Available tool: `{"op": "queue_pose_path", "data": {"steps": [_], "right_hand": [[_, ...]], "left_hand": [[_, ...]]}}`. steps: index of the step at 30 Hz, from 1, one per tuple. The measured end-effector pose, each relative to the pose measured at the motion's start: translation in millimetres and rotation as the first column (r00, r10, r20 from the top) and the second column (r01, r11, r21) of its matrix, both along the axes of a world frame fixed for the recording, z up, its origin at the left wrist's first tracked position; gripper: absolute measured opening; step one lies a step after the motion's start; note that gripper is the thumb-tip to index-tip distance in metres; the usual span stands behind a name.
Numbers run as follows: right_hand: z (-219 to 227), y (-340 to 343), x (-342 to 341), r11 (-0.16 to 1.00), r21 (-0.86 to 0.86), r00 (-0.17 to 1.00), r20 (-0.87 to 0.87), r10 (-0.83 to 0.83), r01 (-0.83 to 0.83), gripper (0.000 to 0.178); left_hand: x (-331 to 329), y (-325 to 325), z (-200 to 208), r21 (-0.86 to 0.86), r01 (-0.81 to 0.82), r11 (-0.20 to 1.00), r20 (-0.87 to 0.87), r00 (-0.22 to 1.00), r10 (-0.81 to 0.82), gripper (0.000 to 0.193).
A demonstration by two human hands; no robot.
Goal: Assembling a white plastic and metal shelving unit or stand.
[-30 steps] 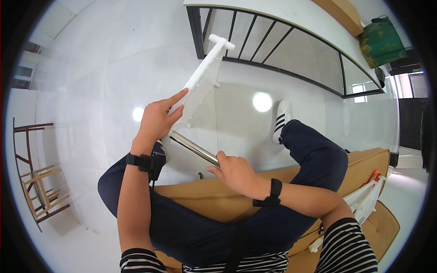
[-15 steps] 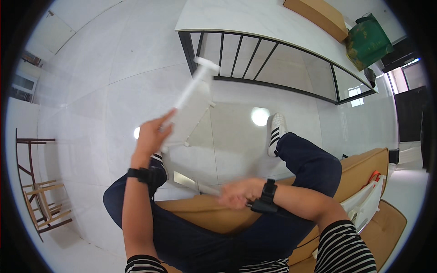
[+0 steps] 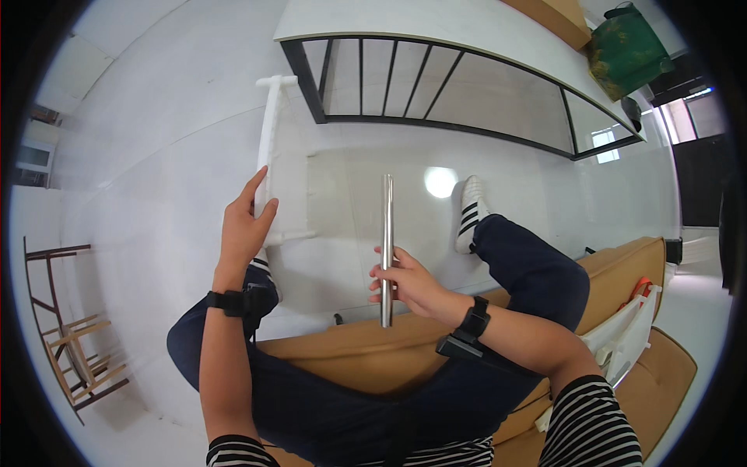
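Note:
My right hand [image 3: 412, 284] is closed round a shiny metal tube [image 3: 387, 206], held upright in the picture near its lower end. Its fingers wrap behind the tube. To the left, my left hand [image 3: 245, 226] grips a long white bar [image 3: 269, 128] with thumb and forefinger to either side; the other fingers are mostly hidden. Short white crosspieces stick out at the far end and near the hand, so the bar looks like one side of a white frame. Tube and bar are apart.
A pale-topped table [image 3: 436, 19] with a black metal frame [image 3: 436, 124] stands ahead. I sit on a tan sofa [image 3: 622, 265], with a white bag [image 3: 634, 335] to my right. A green container [image 3: 626, 50] is at the far right. Wooden stools [image 3: 74, 342] are at the left.
The white frame has swung left from a slant to nearly straight ahead. My right hand has moved forward, and the metal tube has turned upright in the picture.

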State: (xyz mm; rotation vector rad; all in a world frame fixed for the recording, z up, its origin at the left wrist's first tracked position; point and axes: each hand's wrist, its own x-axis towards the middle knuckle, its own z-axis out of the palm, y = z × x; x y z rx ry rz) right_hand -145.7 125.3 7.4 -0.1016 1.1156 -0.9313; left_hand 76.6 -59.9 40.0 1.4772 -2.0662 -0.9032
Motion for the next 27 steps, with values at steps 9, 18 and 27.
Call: {"op": "queue_pose_path", "data": {"steps": [9, 18, 27], "right_hand": [[12, -19, -60, 0.98, 0.034, 0.976, -0.102, -0.193, 0.198, 0.072], [164, 147, -163, 0.709, -0.4, 0.507, -0.505, -0.699, 0.58, 0.062], [149, 372, -219, 0.521, -0.313, -0.111, -0.918, -0.381, 0.794, 0.067]], "left_hand": [[16, -12, -23, -0.04, 0.028, 0.999, -0.128, 0.991, -0.033, 0.062], [14, -14, -32, 0.103, 0.045, 0.994, -0.081, 0.996, -0.037, 0.064], [16, 0, -37, -0.007, 0.173, 0.985, -0.1, 0.98, -0.172, 0.063]]}}
